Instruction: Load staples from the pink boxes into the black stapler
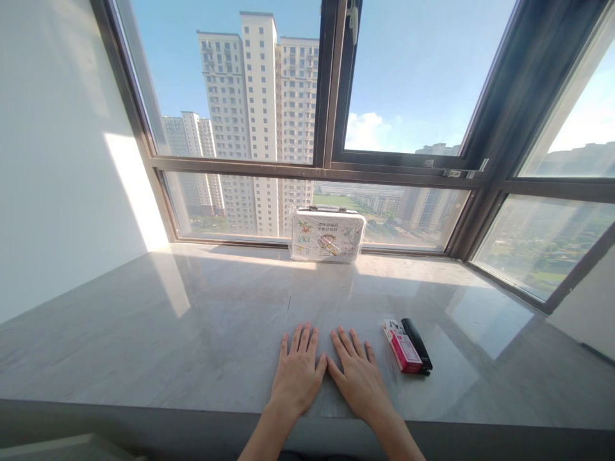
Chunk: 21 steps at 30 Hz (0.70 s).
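My left hand point(296, 370) lies flat on the grey marbled window sill point(144, 346), fingers spread and pointing toward the window. Beside it, my right hand point(356, 372) rests palm down in the same way, and the two thumbs meet or nearly meet. Neither hand holds anything. Just right of my right hand are a small pink and white box point(404, 349) and a black stapler point(417, 346), side by side and touching. A white case point(328, 235) with coloured cartoon prints, a dark handle and clear plastic wrap stands upright against the window.
The dark window frame point(307, 170) runs along the back and right of the sill. A window latch point(461, 171) sits at the right. A white wall point(57, 166) closes the left side. The sill's front edge point(144, 406) is close to my wrists.
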{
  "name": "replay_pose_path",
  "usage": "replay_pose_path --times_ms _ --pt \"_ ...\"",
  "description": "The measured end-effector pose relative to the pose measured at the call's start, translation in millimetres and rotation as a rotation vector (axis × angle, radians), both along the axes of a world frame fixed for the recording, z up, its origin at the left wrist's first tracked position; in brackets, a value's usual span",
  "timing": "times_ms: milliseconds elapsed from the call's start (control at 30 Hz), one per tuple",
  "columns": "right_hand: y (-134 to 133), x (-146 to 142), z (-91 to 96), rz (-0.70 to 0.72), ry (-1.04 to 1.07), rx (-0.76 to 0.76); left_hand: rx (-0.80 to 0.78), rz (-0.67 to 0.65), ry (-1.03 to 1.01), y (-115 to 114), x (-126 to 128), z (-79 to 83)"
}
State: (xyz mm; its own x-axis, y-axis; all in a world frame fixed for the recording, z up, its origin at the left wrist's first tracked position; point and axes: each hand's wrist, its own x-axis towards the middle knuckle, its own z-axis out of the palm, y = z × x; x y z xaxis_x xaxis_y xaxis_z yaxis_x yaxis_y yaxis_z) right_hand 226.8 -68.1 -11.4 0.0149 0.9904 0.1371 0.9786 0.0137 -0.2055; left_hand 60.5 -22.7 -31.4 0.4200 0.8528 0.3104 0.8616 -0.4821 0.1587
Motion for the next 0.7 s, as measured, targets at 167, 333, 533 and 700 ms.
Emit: replay_pose_path --times_ms 167,333,533,700 --pt "-0.1 -0.4 1.1 -0.001 0.002 -0.017 0.000 0.003 0.009 0.2 0.8 -0.7" --pt "-0.4 0.1 1.5 0.005 -0.001 -0.011 -0.001 0.007 0.002 0.7 1.6 -1.4" --pt "0.3 0.4 0.0 0.013 -0.008 -0.002 0.000 0.002 -0.015 0.3 0.4 -1.3" --pt "0.5 0.3 -0.7 0.010 -0.009 -0.007 -0.001 0.003 0.002 -0.1 0.8 -0.9"
